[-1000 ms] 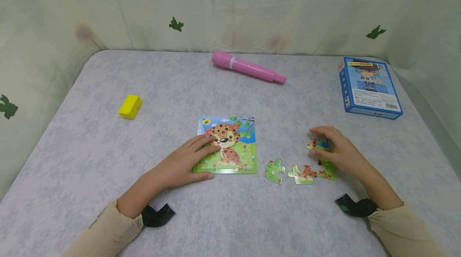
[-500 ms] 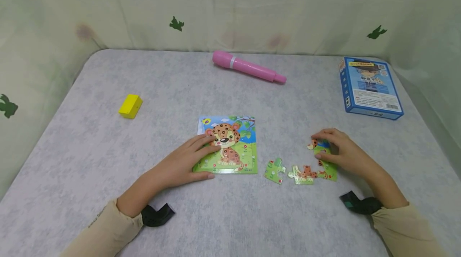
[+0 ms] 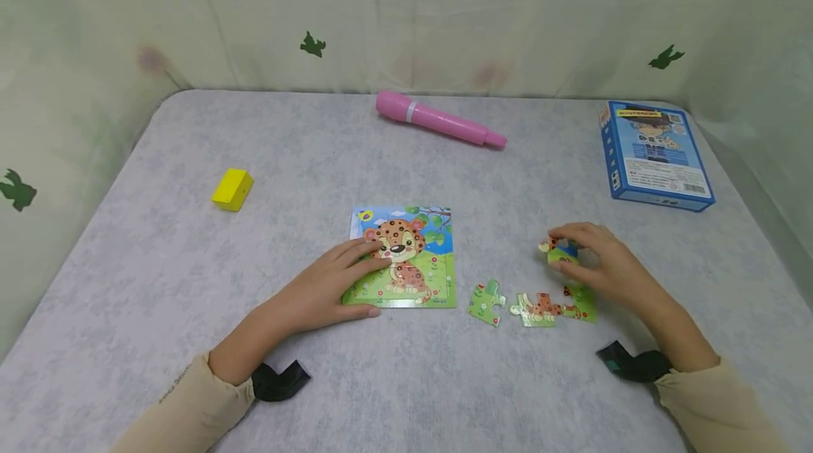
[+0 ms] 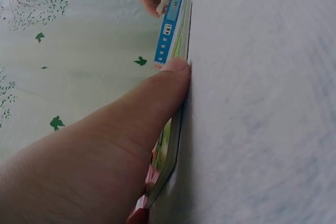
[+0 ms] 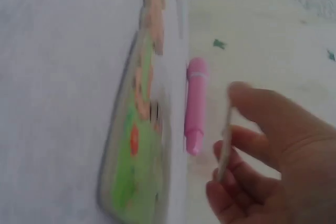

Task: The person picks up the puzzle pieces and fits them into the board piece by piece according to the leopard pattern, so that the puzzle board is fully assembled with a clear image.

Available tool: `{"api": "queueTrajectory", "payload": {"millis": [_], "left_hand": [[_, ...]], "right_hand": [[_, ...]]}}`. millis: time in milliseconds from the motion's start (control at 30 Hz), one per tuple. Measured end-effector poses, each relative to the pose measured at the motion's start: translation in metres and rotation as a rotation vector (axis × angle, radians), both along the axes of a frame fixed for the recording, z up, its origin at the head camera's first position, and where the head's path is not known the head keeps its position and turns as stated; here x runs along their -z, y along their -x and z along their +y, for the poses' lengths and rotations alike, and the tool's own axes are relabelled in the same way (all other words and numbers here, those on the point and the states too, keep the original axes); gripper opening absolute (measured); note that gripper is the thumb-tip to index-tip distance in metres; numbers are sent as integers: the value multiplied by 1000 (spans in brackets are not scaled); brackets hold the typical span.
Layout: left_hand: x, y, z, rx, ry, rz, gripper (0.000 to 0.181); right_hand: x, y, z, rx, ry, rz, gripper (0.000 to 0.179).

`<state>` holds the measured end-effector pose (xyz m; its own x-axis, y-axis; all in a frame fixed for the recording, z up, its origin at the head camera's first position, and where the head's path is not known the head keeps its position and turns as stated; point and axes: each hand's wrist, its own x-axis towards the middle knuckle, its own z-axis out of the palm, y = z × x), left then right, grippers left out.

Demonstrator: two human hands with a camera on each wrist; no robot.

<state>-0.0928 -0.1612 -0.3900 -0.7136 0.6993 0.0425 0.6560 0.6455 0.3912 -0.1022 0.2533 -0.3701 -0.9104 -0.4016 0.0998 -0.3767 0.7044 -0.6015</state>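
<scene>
My left hand point(image 3: 324, 284) lies flat with fingers spread over the left side of a leopard jigsaw picture point(image 3: 435, 262). In the left wrist view, its thumb point(image 4: 168, 82) rests along the picture's edge. Over on the right, my right hand point(image 3: 603, 259) pinches a jigsaw piece point(image 3: 562, 252) with leopard spots, blue and green between thumb and fingers. The right wrist view shows that piece point(image 5: 226, 145) edge-on, raised off the table. Below it lie a corner piece point(image 3: 581, 305) and a bottom-edge piece point(image 3: 535, 310) side by side, with a green piece point(image 3: 485, 303) apart to their left.
A pink microphone-shaped toy point(image 3: 441, 120) lies at the back of the table. The blue box point(image 3: 660, 153) sits at the back right, and a yellow block point(image 3: 232, 189) at the left. Behind the table's far edge hangs a pale curtain point(image 3: 254, 15).
My right hand has closed thumb and fingers on the upper right jigsaw piece and lifted it away from the corner piece below. My left hand has stayed in place on the picture.
</scene>
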Motion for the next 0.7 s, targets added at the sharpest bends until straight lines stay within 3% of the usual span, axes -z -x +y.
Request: {"api": "queueTrajectory", "payload": {"millis": [200, 367, 567, 700], "left_hand": [[-1, -1, 1, -4, 9, 10, 68], [-2, -2, 2, -10, 15, 17, 68], [-2, -3, 4, 4, 14, 70, 66], [-4, -1, 6, 26, 30, 110, 65]], "right_hand": [[-19, -7, -30, -84, 66, 144, 44], [-26, -6, -65, -168, 115, 226, 45], [-19, -3, -106, -246, 161, 166, 42], [-10, 0, -128, -247, 119, 91, 41]]}}
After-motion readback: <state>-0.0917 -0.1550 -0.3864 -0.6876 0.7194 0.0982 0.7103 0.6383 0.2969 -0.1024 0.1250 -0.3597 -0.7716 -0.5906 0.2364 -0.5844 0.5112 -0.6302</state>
